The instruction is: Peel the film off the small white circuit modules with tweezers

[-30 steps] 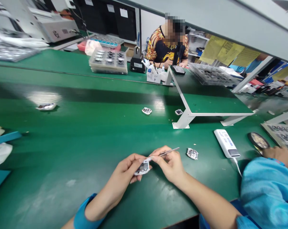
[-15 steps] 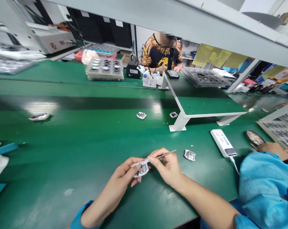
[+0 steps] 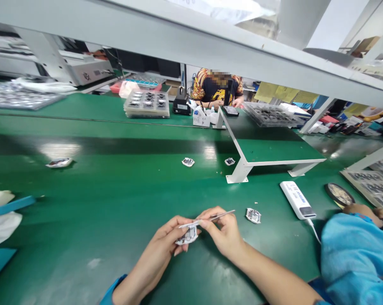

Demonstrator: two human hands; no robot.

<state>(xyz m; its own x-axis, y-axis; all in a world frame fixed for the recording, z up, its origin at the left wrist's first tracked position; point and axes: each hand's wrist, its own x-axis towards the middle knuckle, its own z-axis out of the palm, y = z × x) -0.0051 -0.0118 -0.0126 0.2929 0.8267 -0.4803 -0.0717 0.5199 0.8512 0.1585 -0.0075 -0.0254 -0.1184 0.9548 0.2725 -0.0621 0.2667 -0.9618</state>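
Tweezers (image 3: 222, 215) slanting down-left over small circuit module (image 3: 188, 235)

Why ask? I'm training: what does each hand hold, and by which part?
The left hand pinches a white-edged circuit module by its edge; the right hand holds metal tweezers by their shank.

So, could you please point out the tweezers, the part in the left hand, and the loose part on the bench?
Tweezers (image 3: 223, 216): head view, on the bare metal shank.
Part (image 3: 188, 236) in the left hand (image 3: 155, 248): head view, on its dark centre.
Loose part (image 3: 253, 215) on the bench (image 3: 83, 237): head view, on its middle.
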